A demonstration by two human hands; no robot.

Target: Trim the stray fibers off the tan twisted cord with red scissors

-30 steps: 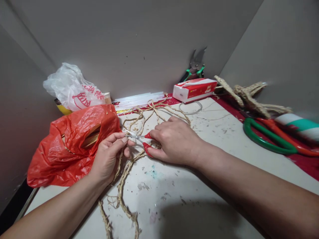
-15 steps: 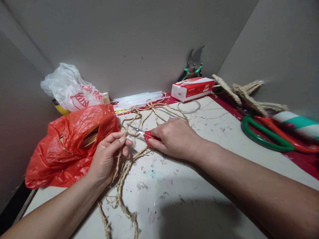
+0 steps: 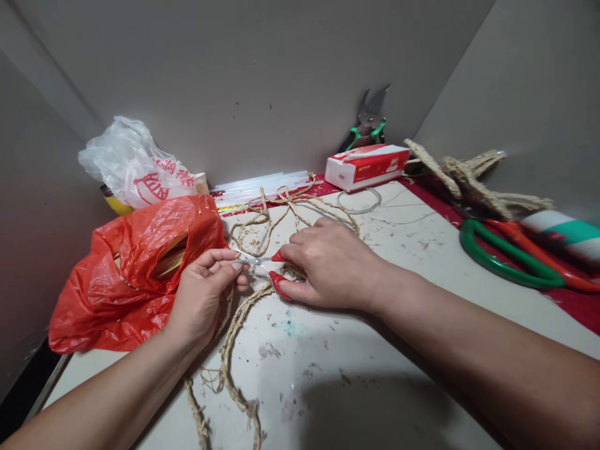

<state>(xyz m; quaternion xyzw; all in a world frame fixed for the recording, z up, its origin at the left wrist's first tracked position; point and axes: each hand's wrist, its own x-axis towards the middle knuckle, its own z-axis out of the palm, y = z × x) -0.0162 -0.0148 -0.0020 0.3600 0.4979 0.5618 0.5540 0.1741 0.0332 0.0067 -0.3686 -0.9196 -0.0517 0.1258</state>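
Note:
My right hand (image 3: pixel 328 265) grips a pair of small scissors (image 3: pixel 276 284) by their red handles. The handles are spread, and the blades point left to the fingertips of my left hand (image 3: pixel 206 284). That hand is closed, thumb against fingers, on a straw rope (image 3: pixel 229 306) that hangs down below it. Where the blades meet the fingers, I cannot tell exactly how they lie on the rope. A braided length of the straw rope (image 3: pixel 226 356) runs over the table toward me, and thinner loops (image 3: pixel 269 234) lie beyond my hands.
At left sits a red plastic bag (image 3: pixel 107 275) before a white plastic bag (image 3: pixel 126 169). Clear sticks (image 3: pixel 262 184), a tissue pack (image 3: pixel 368 167) and pruning shears (image 3: pixel 370 119) stand along the wall. Large green-and-orange-handled scissors (image 3: pixel 509 265) lie right, on the stained table (image 3: pixel 337 356).
The scissors have turned and moved down-left, their blades now at my left fingertips and their handles wider apart. The rope end above my left fingers no longer shows.

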